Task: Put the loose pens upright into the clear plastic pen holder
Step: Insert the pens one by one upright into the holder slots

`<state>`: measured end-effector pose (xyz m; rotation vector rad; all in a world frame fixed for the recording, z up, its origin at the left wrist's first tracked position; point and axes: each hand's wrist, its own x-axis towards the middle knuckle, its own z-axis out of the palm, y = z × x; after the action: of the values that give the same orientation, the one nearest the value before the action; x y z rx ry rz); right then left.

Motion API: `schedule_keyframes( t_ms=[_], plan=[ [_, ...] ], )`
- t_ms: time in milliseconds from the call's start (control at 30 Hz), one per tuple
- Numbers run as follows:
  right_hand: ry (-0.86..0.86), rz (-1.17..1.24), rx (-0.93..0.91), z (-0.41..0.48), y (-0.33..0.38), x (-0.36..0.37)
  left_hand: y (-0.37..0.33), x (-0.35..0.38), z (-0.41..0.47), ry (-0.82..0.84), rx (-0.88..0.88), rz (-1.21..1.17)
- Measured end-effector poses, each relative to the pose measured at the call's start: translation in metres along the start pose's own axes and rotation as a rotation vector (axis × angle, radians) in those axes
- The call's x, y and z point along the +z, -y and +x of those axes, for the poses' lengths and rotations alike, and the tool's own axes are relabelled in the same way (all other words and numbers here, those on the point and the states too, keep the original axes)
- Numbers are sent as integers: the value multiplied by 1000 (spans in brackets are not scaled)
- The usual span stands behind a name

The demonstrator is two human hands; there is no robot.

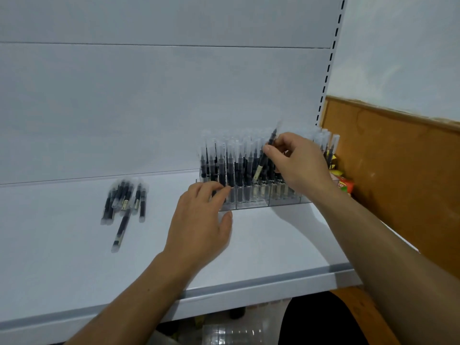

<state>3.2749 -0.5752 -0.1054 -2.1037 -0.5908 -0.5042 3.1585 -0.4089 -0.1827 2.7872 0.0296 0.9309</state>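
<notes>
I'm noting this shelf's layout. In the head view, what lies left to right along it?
Loose pens → left hand → tilted pen → right hand → colourful packets → brown board. The pen holder overlaps both hands, so it is omitted.

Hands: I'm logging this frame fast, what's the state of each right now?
Left hand: open, fingers resting on the clear pen holder at its front.
Right hand: closed, pinching one tilted pen above the holder.
</notes>
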Motion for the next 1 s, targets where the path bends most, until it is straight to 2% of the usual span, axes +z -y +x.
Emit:
schedule_keyframes(
  t_ms=[167, 300, 533, 733, 900, 1000],
  plan=[
    [27, -83, -20, 5, -1, -5, 0, 1, -1, -22, -2, -14],
    [213, -146, -12, -5, -6, 5, 0, 1, -1, -34, -3, -13],
    [147, -170, 24, -3, -9, 7, 0, 2, -1, -40, 0, 0],
    [278, -241, -41, 3, -3, 2, 0, 2, -1, -39, 4, 8],
    [282, -371, -28, -1, -2, 12, -1, 1, -2, -40, 7, 12],
    [271, -330, 9, -4, -7, 18, 0, 2, -1, -30, 4, 11]
  ],
)
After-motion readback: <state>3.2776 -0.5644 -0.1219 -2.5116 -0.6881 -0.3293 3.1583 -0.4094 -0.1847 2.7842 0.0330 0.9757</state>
